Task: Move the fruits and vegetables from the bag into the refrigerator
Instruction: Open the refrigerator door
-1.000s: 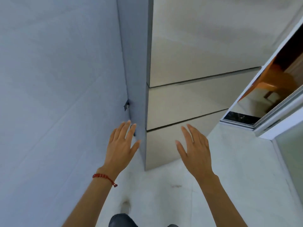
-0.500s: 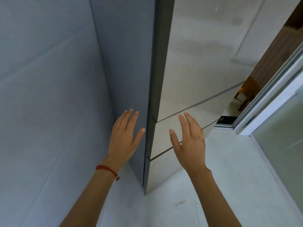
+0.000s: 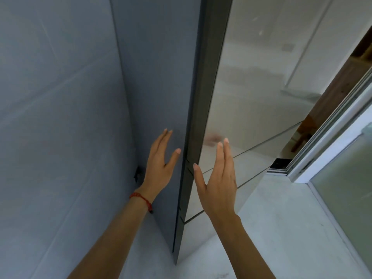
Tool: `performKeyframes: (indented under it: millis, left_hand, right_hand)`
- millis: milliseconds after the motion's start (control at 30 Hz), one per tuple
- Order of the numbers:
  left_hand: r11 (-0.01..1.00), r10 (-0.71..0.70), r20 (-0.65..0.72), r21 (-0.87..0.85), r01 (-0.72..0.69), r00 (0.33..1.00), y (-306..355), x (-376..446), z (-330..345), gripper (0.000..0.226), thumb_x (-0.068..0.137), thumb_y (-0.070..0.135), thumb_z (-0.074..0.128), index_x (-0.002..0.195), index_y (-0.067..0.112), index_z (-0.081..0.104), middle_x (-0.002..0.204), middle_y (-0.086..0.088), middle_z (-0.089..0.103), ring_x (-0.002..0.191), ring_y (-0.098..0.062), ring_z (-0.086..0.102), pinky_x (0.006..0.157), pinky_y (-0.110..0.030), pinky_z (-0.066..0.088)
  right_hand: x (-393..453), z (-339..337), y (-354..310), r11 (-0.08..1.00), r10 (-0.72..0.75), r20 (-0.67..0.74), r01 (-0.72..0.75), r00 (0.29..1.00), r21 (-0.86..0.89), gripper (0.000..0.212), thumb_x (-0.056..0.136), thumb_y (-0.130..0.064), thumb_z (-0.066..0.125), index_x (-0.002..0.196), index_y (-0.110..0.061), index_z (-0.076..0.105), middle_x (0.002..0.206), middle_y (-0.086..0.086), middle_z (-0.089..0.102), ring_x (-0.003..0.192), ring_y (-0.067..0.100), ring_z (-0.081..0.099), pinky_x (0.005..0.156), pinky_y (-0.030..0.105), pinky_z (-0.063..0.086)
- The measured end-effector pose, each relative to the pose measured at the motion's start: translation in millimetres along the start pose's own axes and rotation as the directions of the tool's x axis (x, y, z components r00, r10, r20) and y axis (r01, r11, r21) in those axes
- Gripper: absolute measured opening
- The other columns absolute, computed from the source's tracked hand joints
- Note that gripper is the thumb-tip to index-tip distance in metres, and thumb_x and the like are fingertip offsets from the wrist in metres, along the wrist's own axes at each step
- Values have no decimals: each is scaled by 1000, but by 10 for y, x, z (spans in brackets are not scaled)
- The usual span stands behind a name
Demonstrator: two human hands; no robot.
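Refrigerator (image 3: pixel 251 97) fills the middle of my head view, its mirrored doors shut and its grey side panel facing the wall (image 3: pixel 56 117). My left hand (image 3: pixel 161 168) is raised beside that side panel, fingers straight and spread, its grip released and holding nothing; whether it touches the panel I cannot tell. A red bracelet (image 3: pixel 141 198) circles that wrist. My right hand (image 3: pixel 219 182) is up before the mirrored front near the door edge, fingers straight, its grip also released. Pale floor (image 3: pixel 281 228) lies below, a sliding glass door (image 3: pixel 342 188) at right.
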State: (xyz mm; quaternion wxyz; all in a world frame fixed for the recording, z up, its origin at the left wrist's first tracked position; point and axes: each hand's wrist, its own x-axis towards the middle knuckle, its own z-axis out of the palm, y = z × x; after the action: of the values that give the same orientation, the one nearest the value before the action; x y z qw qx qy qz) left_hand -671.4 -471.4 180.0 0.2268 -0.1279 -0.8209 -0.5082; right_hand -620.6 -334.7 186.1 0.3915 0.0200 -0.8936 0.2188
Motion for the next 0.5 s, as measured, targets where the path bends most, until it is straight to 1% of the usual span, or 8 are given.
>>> performKeyframes:
  millis: [67, 100, 200, 300, 367, 433, 500]
  left_hand:
    - [999, 39, 9, -24, -39, 999, -29, 92, 27, 56, 87, 45, 42, 136, 30, 22, 147, 9, 19, 136, -4, 17, 107, -5, 9]
    - [998, 49, 15, -36, -48, 999, -42, 141, 39, 57, 86, 48, 40, 137, 30, 20, 149, 8, 16, 137, -3, 14, 106, -3, 7]
    - [995, 65, -1, -74, -65, 998, -66, 274, 54, 61, 84, 49, 39, 138, 30, 17, 151, 5, 9, 137, -1, 8, 105, -2, 6]
    - [990, 86, -20, -107, -87, 996, -76, 390, 68, 63, 84, 48, 40, 139, 30, 13, 151, 4, 3, 138, -3, 5, 104, 0, 4]
    - [988, 76, 6, -138, -75, 997, -80, 441, 89, 66, 83, 49, 40, 139, 30, 11, 151, 5, 1, 139, -5, 4, 102, 1, 3]
    - [983, 69, 32, -171, -63, 997, -93, 462, 120, 68, 82, 51, 40, 139, 32, 10, 151, 7, 1, 139, -6, 3, 102, 1, 3]
    - [980, 76, 28, -187, -69, 997, -116, 475, 150, 70, 81, 51, 42, 140, 31, 10, 151, 7, 2, 139, -5, 4, 104, 0, 4]
  right_hand:
    - [24, 38, -36, 999, 27, -18, -27, 999, -27, 68, 90, -44, 42, 141, -5, 21, 147, 17, 34, 134, 19, 23, 106, 37, 21]
    - [39, 55, -51, 999, 37, -29, -38, 999, -39, 68, 90, -44, 43, 141, -5, 21, 147, 18, 33, 135, 19, 23, 106, 37, 21]
    - [77, 108, -111, 997, 62, -90, -66, 994, -46, 68, 89, -40, 50, 139, 0, 26, 146, 21, 32, 137, 23, 25, 107, 29, 28]
    - [115, 190, -197, 993, 103, -142, -111, 984, -48, 72, 88, -40, 55, 138, 4, 26, 146, 23, 31, 138, 25, 26, 108, 24, 28]
    - [140, 251, -241, 988, 134, -166, -145, 977, -53, 76, 87, -39, 58, 139, 5, 24, 146, 23, 30, 138, 25, 25, 106, 27, 33]
    - [148, 300, -273, 984, 154, -190, -168, 970, -59, 79, 85, -35, 63, 139, 6, 21, 147, 24, 28, 139, 26, 24, 104, 33, 40]
    - [164, 323, -303, 981, 164, -213, -181, 963, -63, 81, 83, -31, 66, 140, 5, 20, 147, 23, 27, 139, 26, 23, 102, 35, 42]
